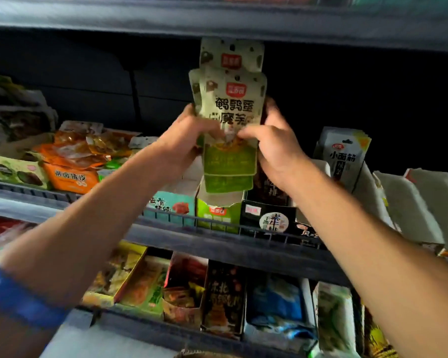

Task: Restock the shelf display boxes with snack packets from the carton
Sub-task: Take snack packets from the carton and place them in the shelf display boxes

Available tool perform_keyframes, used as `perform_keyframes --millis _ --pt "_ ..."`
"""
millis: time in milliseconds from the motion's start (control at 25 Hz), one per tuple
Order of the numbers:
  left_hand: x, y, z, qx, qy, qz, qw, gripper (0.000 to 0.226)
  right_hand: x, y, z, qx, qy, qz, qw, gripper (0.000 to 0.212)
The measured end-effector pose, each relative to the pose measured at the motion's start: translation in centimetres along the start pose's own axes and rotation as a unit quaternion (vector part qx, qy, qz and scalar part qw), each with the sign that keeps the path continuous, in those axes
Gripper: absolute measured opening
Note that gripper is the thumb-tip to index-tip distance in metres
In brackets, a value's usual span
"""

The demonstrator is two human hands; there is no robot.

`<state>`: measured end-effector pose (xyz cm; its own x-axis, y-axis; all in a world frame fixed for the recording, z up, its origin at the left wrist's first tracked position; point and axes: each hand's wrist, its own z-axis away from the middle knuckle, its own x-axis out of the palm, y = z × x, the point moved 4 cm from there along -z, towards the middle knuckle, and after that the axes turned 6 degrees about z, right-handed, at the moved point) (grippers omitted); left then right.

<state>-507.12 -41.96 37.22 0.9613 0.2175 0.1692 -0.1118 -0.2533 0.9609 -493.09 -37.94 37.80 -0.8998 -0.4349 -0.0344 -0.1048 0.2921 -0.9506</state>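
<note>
A stack of pale green snack packets [230, 109] with black lettering stands upright above a green display box [217, 211] on the middle shelf. My left hand [184, 135] grips the stack's left edge. My right hand [274, 143] grips its right edge, thumb across the front. The packets' lower ends hang just above the box's open top. The carton is not in view.
A teal box [171, 205] sits left of the green box and a black box [268, 215] to its right. Orange packets [73, 156] fill boxes far left. White packets [342, 156] stand at the right. A shelf rail [217, 244] fronts the boxes, and a lower shelf holds more boxes.
</note>
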Motion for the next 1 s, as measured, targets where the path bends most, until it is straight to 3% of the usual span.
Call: perform_keyframes --millis 120,200,400,600,680,840,1000 --pt "-0.2 -1.1 -4.6 0.065 0.038 0.013 0.997 0.055 -0.4 1.7 -4.3 0.028 0.039 -0.017 0.999 0.042" --pt "-0.6 -2.9 -6.5 0.06 0.032 0.001 0.998 0.061 -0.9 3.4 -5.8 0.033 0.045 0.018 0.998 0.047" --pt "-0.9 -6.2 -8.6 0.045 0.013 -0.152 0.987 0.067 -1.8 5.8 -6.9 0.063 0.04 0.199 0.977 0.092" --pt "-1.4 -6.1 -9.6 0.002 0.012 -0.257 0.966 0.054 -2.1 5.7 -7.6 0.047 0.06 0.299 0.951 0.088" --pt "-1.6 -6.0 -9.6 0.008 0.014 -0.262 0.965 0.055 -2.1 5.6 -7.7 0.043 0.041 0.377 0.924 0.09" --pt "-1.8 -5.9 -9.2 0.028 0.036 -0.272 0.961 0.068 -2.2 5.4 -7.9 0.039 -0.016 0.531 0.847 0.085" --pt "-1.8 -7.0 -8.8 0.032 0.054 -0.316 0.947 0.083 -2.2 6.8 -7.8 0.052 -0.04 0.544 0.836 0.072"
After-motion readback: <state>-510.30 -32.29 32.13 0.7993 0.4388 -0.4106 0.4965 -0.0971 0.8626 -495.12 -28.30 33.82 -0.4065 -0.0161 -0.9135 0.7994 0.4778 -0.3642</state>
